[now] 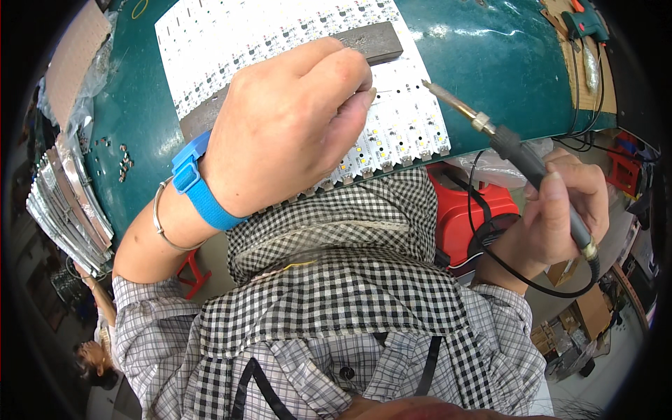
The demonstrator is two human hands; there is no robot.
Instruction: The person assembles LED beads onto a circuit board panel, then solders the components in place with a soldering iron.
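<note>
My right hand (570,203) grips a soldering iron (521,155) by its grey handle. The iron's tip points up and left, close to the right edge of a white circuit board panel (406,105). Over that panel my left hand (294,112) is closed, thumb and forefinger pinched together just above the board. Whatever those fingers hold is hidden or too small to name. Rows of small components and yellowish LEDs cover the panel. A dark grey bar (378,43) lies across it, passing beneath my left hand. A blue wrist strap (203,196) circles my left wrist.
The green tabletop (490,84) holds tiny loose parts (125,164) at left. Stacked strips (66,203) stand at its left edge. A green tool (586,22) lies far right with cables. A red stool (451,210) stands below the table; another person (98,357) is at lower left.
</note>
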